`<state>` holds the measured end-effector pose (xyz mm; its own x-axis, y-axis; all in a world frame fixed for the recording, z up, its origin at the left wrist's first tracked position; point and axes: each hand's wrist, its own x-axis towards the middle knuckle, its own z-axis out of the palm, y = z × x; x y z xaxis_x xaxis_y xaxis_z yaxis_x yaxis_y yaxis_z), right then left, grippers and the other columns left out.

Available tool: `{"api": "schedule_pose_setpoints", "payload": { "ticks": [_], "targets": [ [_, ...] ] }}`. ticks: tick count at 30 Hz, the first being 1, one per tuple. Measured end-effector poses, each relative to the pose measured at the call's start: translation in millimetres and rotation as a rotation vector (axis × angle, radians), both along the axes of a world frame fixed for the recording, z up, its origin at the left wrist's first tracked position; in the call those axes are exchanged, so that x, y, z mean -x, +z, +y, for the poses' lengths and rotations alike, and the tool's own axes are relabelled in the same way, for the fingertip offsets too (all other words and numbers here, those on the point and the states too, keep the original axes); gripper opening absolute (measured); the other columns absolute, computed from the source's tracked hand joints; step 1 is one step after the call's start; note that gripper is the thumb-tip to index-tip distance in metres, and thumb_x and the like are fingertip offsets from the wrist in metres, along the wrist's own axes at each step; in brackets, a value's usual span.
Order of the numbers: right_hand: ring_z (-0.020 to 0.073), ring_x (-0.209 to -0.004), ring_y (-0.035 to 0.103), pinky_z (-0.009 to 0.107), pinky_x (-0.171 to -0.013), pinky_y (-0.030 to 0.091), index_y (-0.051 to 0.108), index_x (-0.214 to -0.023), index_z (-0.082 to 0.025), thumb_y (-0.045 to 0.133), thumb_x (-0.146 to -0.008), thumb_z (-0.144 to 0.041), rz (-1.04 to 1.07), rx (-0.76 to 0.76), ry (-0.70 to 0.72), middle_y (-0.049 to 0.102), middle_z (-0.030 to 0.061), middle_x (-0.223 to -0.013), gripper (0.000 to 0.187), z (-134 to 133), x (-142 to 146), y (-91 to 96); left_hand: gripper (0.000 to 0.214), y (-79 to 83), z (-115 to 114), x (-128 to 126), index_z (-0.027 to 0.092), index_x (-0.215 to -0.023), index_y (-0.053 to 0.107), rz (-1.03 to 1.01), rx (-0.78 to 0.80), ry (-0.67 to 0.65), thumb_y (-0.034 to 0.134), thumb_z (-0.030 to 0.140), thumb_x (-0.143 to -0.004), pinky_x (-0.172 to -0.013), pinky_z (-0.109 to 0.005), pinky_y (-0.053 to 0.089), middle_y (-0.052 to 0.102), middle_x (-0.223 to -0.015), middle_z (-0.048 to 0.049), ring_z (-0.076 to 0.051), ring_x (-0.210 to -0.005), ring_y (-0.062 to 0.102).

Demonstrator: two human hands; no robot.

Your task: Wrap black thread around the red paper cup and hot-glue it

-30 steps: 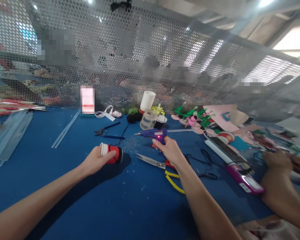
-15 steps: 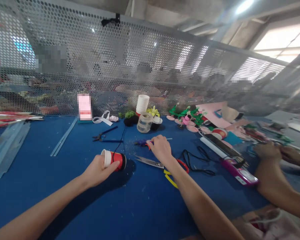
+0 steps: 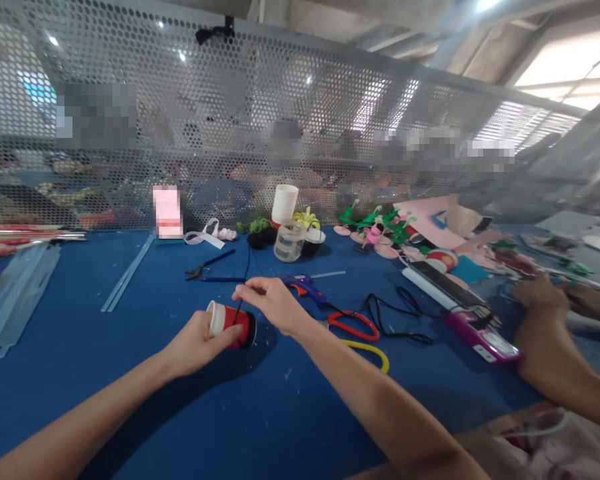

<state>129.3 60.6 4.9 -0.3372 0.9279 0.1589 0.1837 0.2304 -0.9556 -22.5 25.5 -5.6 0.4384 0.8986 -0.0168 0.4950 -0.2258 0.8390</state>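
Note:
My left hand (image 3: 195, 345) is wrapped around a small red and white paper cup (image 3: 229, 318), tilted on its side just above the table. Black yarn (image 3: 248, 265) is wound at the cup's dark end. It runs back toward a black ball of yarn (image 3: 261, 238). Above the cup, my right hand (image 3: 275, 305) pinches the strand between thumb and forefinger. Behind this hand lies a blue glue gun (image 3: 310, 288) with a clear stick in it. Scissors (image 3: 354, 325) with red and yellow handles lie partly hidden under my right hand and forearm.
Pliers (image 3: 213, 272) lie left of the yarn strand. A clear jar (image 3: 289, 243) and stacked white cups (image 3: 285, 203) stand at the back. A purple power strip (image 3: 483, 337) and black cord (image 3: 400, 330) lie right, near a co-worker's hand (image 3: 537, 297). Glue sticks (image 3: 20, 297) lie left.
My right hand has moved left from the glue gun to the yarn above the cup and now pinches the strand. The glue gun is uncovered. My left hand still holds the cup.

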Motion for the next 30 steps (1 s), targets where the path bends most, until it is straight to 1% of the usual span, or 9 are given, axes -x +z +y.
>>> {"api": "schedule_pose_setpoints", "payload": {
  "ticks": [2,4,7,10,12,14,20,24,30],
  "targets": [
    [0.0084,-0.057,0.048,0.020,-0.058,0.038,0.058,-0.063,-0.014,0.049,-0.073,-0.032,0.028,-0.017,-0.063,0.058,0.0002,-0.062,0.022,1.7,-5.9,1.9,0.031,1.3,2.1,-0.4,0.016,-0.051,0.039,-0.091,0.155,0.052,0.044,0.040,-0.070,-0.041,-0.020,0.018,0.030,-0.045,0.0071,-0.006,-0.043,0.023],
    [0.0079,-0.055,0.048,0.019,-0.055,0.037,0.055,-0.060,-0.015,0.048,-0.073,-0.032,0.051,-0.034,-0.122,0.057,0.0000,-0.060,0.023,3.4,-11.0,2.8,0.032,2.4,4.2,-1.2,0.016,-0.049,0.038,-0.167,0.262,0.103,0.048,0.041,-0.066,-0.041,-0.020,0.018,0.031,-0.044,0.0073,-0.005,-0.042,0.024],
    [0.0076,-0.054,0.047,0.019,-0.054,0.036,0.053,-0.059,-0.015,0.047,-0.074,-0.032,0.073,-0.081,-0.158,0.056,-0.0003,-0.059,0.023,5.1,-16.1,2.4,0.028,2.3,6.6,-2.2,0.015,-0.051,0.040,-0.248,0.370,0.170,0.052,0.038,-0.062,-0.042,-0.019,0.019,0.035,-0.045,0.0072,-0.005,-0.041,0.027],
    [0.0076,-0.053,0.046,0.019,-0.053,0.036,0.053,-0.059,-0.015,0.047,-0.074,-0.033,0.049,-0.143,-0.165,0.056,0.0000,-0.059,0.025,5.5,-19.0,1.6,0.024,-0.2,7.8,-2.0,0.014,-0.053,0.044,-0.263,0.435,0.186,0.053,0.035,-0.061,-0.043,-0.020,0.021,0.038,-0.046,0.0062,-0.005,-0.042,0.030],
    [0.0075,-0.051,0.045,0.019,-0.051,0.035,0.053,-0.058,-0.015,0.046,-0.075,-0.034,0.010,-0.180,-0.178,0.056,0.0001,-0.058,0.026,5.3,-20.0,1.6,0.024,-2.1,7.4,-1.5,0.014,-0.053,0.043,-0.250,0.432,0.180,0.053,0.035,-0.062,-0.042,-0.020,0.020,0.038,-0.046,0.0063,-0.006,-0.042,0.029],
    [0.0075,-0.050,0.044,0.019,-0.050,0.034,0.053,-0.058,-0.015,0.046,-0.075,-0.034,-0.021,-0.203,-0.189,0.055,0.0001,-0.058,0.026,5.2,-20.3,1.6,0.026,-3.2,6.0,-1.3,0.015,-0.051,0.041,-0.225,0.386,0.166,0.052,0.035,-0.063,-0.042,-0.020,0.019,0.035,-0.045,0.0070,-0.005,-0.042,0.027],
    [0.0081,-0.049,0.044,0.020,-0.049,0.034,0.053,-0.059,-0.015,0.044,-0.076,-0.032,-0.087,-0.232,-0.187,0.056,0.0010,-0.058,0.026,7.1,-19.1,-1.3,0.030,2.5,-2.1,-3.8,0.016,-0.048,0.036,-0.121,0.274,0.031,0.048,0.036,-0.067,-0.041,-0.020,0.017,0.029,-0.044,0.0074,-0.005,-0.043,0.023],
    [0.0081,-0.049,0.044,0.019,-0.049,0.034,0.053,-0.058,-0.015,0.044,-0.076,-0.032,-0.115,-0.233,-0.180,0.055,0.0007,-0.057,0.026,8.4,-18.1,-3.5,0.027,7.7,-6.9,-5.6,0.014,-0.052,0.042,-0.121,0.232,-0.009,0.048,0.036,-0.067,-0.041,-0.019,0.020,0.033,-0.047,0.0060,-0.006,-0.045,0.026],
    [0.0065,-0.044,0.040,0.019,-0.046,0.032,0.052,-0.057,-0.015,0.044,-0.076,-0.031,-0.138,-0.207,-0.153,0.053,-0.0005,-0.055,0.026,7.3,-16.9,-2.2,0.026,9.1,-11.0,-4.1,0.013,-0.059,0.048,-0.097,0.177,-0.014,0.047,0.036,-0.069,-0.042,-0.019,0.024,0.036,-0.050,0.0047,-0.006,-0.047,0.028]
  ]
}}
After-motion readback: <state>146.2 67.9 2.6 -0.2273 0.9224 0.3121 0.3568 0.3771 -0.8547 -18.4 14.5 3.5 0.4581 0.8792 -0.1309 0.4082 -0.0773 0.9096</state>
